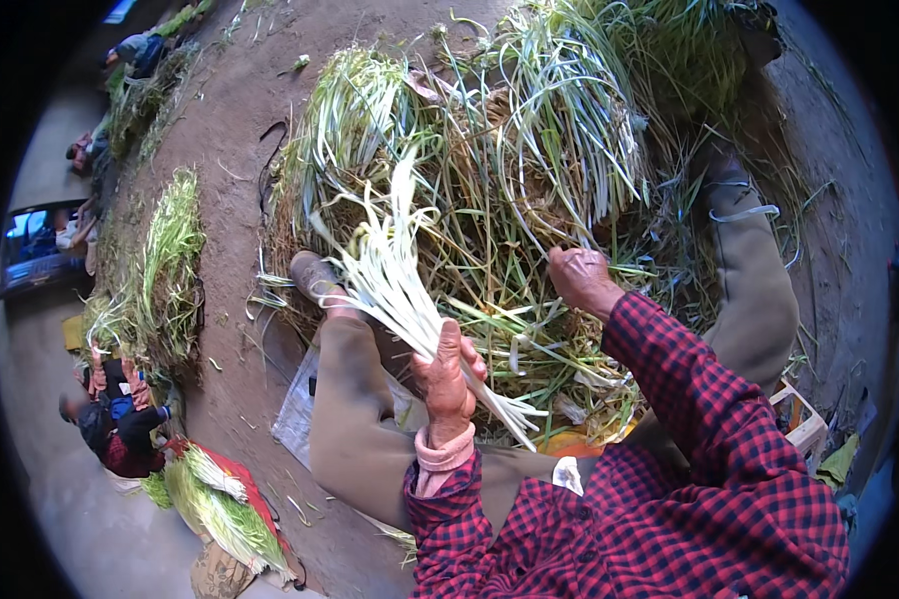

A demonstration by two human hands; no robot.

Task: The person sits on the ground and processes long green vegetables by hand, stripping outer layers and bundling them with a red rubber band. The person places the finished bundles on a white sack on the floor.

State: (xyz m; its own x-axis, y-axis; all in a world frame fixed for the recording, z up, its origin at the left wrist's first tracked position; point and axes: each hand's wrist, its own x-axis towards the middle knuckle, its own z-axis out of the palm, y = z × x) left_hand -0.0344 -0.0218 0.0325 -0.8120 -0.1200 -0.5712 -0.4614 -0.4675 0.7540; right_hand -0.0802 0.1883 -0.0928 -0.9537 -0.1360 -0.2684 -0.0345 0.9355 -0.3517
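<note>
My left hand is closed around a bunch of long pale stalks, which look like chives or garlic shoots. Their white ends stick out below my fist, and the leafy tips fan up and to the left. My right hand is closed at the lower ends of a few thin stalks that hang from the right-hand pile of long green stalks; its fingertips are partly hidden. Another pile of the same stalks lies to the left. Between my legs is a heap of loose trimmed leaves and straw.
My knees flank the heap. By my left leg lies a pale plastic sheet; at right stands a light plastic crate. Across the dirt floor, a person sits beside more stalks and bundles on red cloth. Others are farther back.
</note>
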